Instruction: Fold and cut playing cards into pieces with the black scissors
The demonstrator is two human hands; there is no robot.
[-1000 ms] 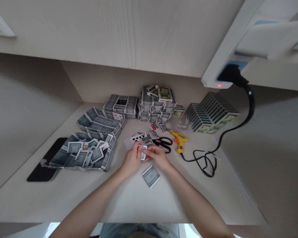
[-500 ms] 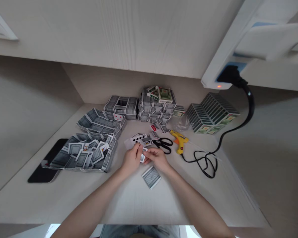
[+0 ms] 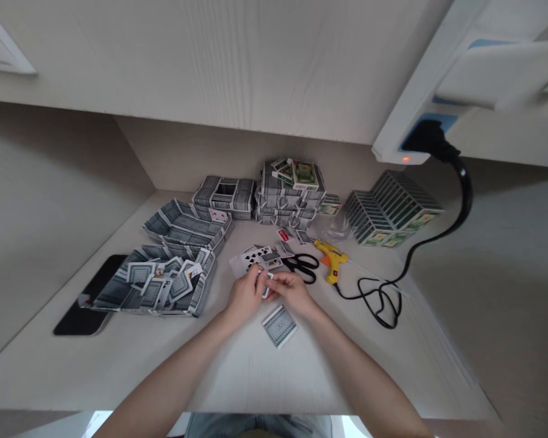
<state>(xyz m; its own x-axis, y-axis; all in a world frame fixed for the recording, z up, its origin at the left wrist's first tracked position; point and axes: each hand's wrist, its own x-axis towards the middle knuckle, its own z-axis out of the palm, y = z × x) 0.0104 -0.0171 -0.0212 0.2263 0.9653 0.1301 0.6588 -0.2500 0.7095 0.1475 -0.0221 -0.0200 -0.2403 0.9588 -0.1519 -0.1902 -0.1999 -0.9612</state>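
Observation:
Between my left hand and my right hand is a small playing card, mostly covered by the fingers of both. My fingertips pinch it from either side, above the desk. Just below my hands a patterned card lies back side up on the desk. Beyond my fingers are loose playing cards, some face up, and black-handled scissors whose blades are partly hidden under cards. To the right of the scissors rests a yellow glue gun.
An open box made of cards holds loose cards, with its lid behind. Under it a black phone sticks out. Card-covered boxes stand stacked at the back, card packs at right. A black cable loops to the glue gun.
The card between my hands has turned slightly, and less of its face shows. My fingers stay close together. The whole view has shifted a little.

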